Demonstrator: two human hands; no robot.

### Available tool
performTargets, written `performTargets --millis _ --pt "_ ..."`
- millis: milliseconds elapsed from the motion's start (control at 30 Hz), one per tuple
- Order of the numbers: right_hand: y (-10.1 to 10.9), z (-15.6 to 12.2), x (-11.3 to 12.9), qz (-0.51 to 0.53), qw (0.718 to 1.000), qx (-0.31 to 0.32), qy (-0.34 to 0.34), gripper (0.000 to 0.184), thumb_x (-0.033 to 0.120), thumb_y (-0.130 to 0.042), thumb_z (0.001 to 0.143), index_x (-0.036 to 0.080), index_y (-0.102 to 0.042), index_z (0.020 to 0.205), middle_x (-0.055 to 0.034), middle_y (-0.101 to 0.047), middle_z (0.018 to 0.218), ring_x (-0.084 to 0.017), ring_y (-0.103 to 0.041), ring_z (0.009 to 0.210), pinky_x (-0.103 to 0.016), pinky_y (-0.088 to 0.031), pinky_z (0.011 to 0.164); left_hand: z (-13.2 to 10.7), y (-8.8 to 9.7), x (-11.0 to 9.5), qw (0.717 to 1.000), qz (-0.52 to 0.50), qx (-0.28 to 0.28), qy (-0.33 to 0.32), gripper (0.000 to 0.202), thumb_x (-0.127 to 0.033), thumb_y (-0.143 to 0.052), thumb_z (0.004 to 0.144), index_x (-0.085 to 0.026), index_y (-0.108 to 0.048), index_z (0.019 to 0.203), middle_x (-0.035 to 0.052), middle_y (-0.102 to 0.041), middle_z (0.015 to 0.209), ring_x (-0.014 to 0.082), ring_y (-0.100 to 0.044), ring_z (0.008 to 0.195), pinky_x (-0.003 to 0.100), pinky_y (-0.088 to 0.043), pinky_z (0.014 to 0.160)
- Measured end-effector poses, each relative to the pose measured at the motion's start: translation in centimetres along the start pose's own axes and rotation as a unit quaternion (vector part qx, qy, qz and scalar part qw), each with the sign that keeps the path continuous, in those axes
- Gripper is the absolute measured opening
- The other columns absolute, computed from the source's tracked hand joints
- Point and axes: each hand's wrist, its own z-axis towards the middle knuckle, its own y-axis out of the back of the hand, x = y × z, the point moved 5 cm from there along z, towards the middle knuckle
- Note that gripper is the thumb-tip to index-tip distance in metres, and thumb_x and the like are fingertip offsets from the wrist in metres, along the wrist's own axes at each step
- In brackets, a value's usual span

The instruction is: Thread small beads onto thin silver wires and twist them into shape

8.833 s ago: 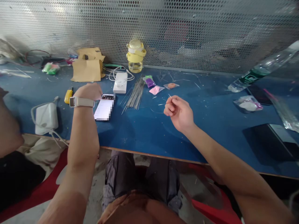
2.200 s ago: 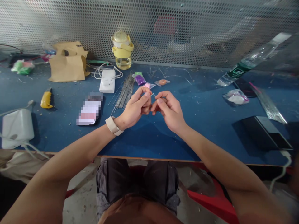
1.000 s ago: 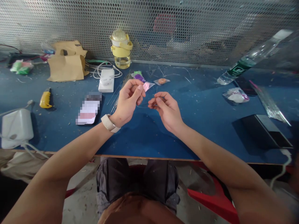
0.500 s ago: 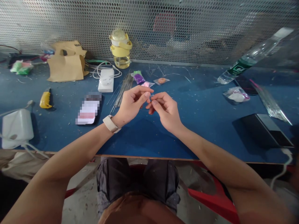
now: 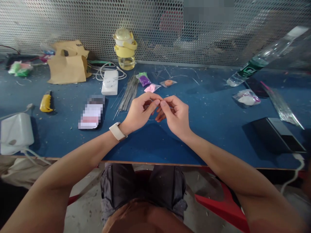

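Note:
Thumb and forefinger of my left hand [image 5: 142,111] are pinched together, and their tips meet those of my right hand [image 5: 176,115], also pinched. Between the hands is a thin wire, mostly hidden by the fingers; a short pale length of it seems to show below them. The other right fingers curl underneath. Just behind my left hand lies a bundle of straight grey wires [image 5: 128,94]. Small clear packets of pink clay-like material [image 5: 151,88], purple material [image 5: 144,80] and orange material [image 5: 168,83] rest beyond the fingertips.
On the blue table [image 5: 136,145] are a phone [image 5: 91,111], a yellow-handled cutter [image 5: 46,103], a white adapter [image 5: 110,82] and a yellow-lidded bottle [image 5: 125,48]. To the right are a tilted water bottle [image 5: 255,66] and a black box-shaped device [image 5: 277,136]. A perforated metal panel [image 5: 85,26] rises behind.
My two hands have come together, so the thumb tips now touch where a small gap was. The left hand has shifted slightly right, uncovering more of the pink packet.

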Motion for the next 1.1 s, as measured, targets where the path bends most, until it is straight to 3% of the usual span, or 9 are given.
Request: performTargets --millis 133,267,600,767,933,1000,1100 --pt "0.1 0.2 -0.2 0.013 1.000 -0.009 -0.012 0.042 0.069 -0.084 0.096 0.029 -0.073 0.095 -0.0002 -0.076 0.077 -0.018 -0.071 0.057 -0.038 -0.067 0.055 0.0 0.2 -0.1 0.999 0.050 -0.008 -0.015 0.013 -0.022 -0.071 0.106 -0.020 -0.083 0.111 0.0060 -0.080 0.103 0.0098 -0.069 0.077 0.020 -0.054 0.067" --pt "0.2 0.3 -0.3 0.018 1.000 -0.011 -0.011 0.044 0.070 -0.084 0.096 0.028 -0.074 0.092 -0.0006 -0.074 0.077 -0.018 -0.072 0.057 -0.038 -0.067 0.055 0.1 0.5 -0.1 0.998 0.051 -0.024 -0.038 0.010 -0.023 -0.077 0.102 -0.021 -0.086 0.106 0.0076 -0.079 0.109 0.0123 -0.073 0.087 0.021 -0.058 0.071" --pt "-0.1 0.3 -0.8 0.054 0.997 0.002 -0.049 0.047 0.071 -0.087 0.092 0.026 -0.073 0.090 -0.0006 -0.075 0.081 -0.016 -0.072 0.058 -0.035 -0.069 0.056 -0.1 0.7 -0.7 0.995 0.071 -0.048 -0.050 0.011 -0.022 -0.080 0.102 -0.023 -0.090 0.100 0.0058 -0.077 0.096 0.0138 -0.072 0.085 0.023 -0.054 0.066" --pt "-0.3 0.3 -1.5 0.103 0.991 0.021 -0.084 0.050 0.072 -0.087 0.091 0.025 -0.071 0.088 0.0005 -0.076 0.082 -0.013 -0.072 0.057 -0.031 -0.068 0.056 -0.5 0.8 -1.5 0.973 0.155 -0.072 -0.153 0.012 -0.023 -0.079 0.104 -0.024 -0.091 0.104 0.0044 -0.077 0.093 0.0121 -0.067 0.077 0.024 -0.053 0.066" --pt "-0.5 0.6 -1.6 0.140 0.984 0.036 -0.105 0.051 0.068 -0.094 0.086 0.023 -0.070 0.080 0.0034 -0.071 0.073 -0.011 -0.068 0.053 -0.026 -0.059 0.050 -0.8 0.6 -1.9 0.935 0.232 -0.057 -0.264 0.019 -0.021 -0.071 0.110 -0.025 -0.090 0.110 0.0048 -0.080 0.094 0.0122 -0.072 0.082 0.024 -0.058 0.073" --pt "-0.4 0.7 -1.5 0.138 0.985 0.033 -0.101 0.053 0.069 -0.095 0.084 0.023 -0.070 0.079 0.0043 -0.069 0.070 -0.010 -0.065 0.051 -0.025 -0.055 0.049 -0.8 0.7 -1.9 0.934 0.238 -0.049 -0.261 0.019 -0.022 -0.071 0.111 -0.025 -0.090 0.112 0.0050 -0.081 0.097 0.0115 -0.071 0.081 0.024 -0.058 0.072" --pt "-0.1 1.1 -1.4 0.113 0.990 0.019 -0.084 0.056 0.073 -0.093 0.083 0.023 -0.070 0.079 0.0052 -0.066 0.067 -0.008 -0.059 0.050 -0.024 -0.049 0.047 -0.3 0.9 -1.7 0.955 0.200 -0.016 -0.218 0.020 -0.026 -0.070 0.112 -0.025 -0.089 0.117 0.0058 -0.081 0.105 0.0114 -0.071 0.082 0.024 -0.058 0.069"
